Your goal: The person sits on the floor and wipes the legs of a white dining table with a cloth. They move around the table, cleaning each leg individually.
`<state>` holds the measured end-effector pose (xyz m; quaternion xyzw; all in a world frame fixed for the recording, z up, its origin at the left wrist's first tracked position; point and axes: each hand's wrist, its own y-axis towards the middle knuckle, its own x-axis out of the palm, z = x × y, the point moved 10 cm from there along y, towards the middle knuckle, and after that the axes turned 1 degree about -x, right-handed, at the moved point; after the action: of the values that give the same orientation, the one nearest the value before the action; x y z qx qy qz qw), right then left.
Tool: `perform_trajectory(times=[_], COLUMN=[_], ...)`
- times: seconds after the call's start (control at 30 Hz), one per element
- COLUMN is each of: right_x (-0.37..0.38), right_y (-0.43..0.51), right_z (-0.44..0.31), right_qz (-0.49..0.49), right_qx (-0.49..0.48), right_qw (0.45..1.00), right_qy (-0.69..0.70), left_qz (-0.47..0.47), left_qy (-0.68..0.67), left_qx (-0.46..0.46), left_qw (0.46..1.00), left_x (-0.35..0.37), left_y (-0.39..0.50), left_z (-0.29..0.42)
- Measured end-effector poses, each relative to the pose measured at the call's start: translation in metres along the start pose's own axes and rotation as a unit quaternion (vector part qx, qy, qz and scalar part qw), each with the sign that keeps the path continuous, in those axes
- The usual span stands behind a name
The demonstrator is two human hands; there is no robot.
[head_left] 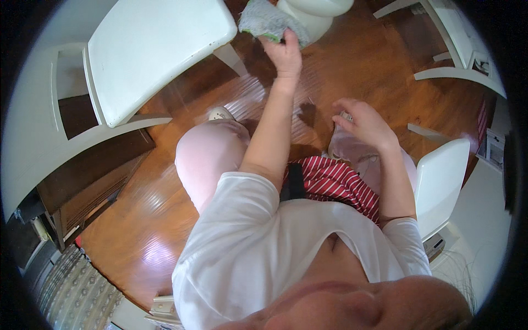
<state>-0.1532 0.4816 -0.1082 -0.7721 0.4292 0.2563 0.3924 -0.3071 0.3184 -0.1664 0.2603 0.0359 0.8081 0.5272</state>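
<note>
My left hand (pixel 284 55) reaches far forward and grips a fuzzy grey cloth (pixel 264 18) with a green edge. The cloth lies against a white rounded pedestal base (pixel 319 20), and part of that base is hidden behind it. Nothing is held in my right hand (pixel 365 123), which hovers over my right shin with its fingers loosely apart. I am crouching, with my knees in pale pink trousers (pixel 210 152) spread to either side. A red-and-white striped apron (pixel 334 181) hangs between them.
Close on my left stands a white chair (pixel 161 53). A smaller white chair seat (pixel 443 181) is near my right side, and another white chair (pixel 449 29) is at the far right. Glossy brown wooden floor (pixel 152 206) spreads beneath. A dark wooden cabinet (pixel 90 185) sits at the left.
</note>
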Motion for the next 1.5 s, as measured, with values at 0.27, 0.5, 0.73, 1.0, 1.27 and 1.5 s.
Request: perform_trajectory(times=[0.27, 0.5, 0.73, 1.0, 1.27, 1.5], right_x=[-0.013, -0.017, -0.023, -0.009, -0.008, -0.010], right_y=[-0.022, -0.041, -0.048, -0.048, -0.048, -0.051], right_z=[0.010, 0.009, 0.006, 0.003, 0.005, 0.006], right_qz=[0.044, 0.040, 0.031, -0.032, -0.056, 0.002], right_qx=[-0.010, 0.030, 0.044, 0.037, 0.040, 0.008], right_qw=[0.999, 0.999, 0.998, 0.998, 0.997, 0.998], right_qy=[-0.015, -0.019, -0.011, 0.026, 0.031, 0.060], left_qz=[-0.113, -0.142, -0.150, -0.159, -0.184, -0.134], left_qy=[0.077, 0.095, 0.302, 0.404, 0.465, 0.421], left_qx=[-0.081, -0.088, -0.067, -0.060, -0.165, -0.017], left_qw=[0.987, 0.981, 0.939, 0.899, 0.850, 0.897], left_x=[-0.022, -0.036, -0.064, -0.077, -0.104, -0.065], left_y=[0.006, 0.018, -0.022, -0.071, -0.087, -0.061], left_z=[0.000, -0.005, -0.088, -0.176, -0.220, -0.138])
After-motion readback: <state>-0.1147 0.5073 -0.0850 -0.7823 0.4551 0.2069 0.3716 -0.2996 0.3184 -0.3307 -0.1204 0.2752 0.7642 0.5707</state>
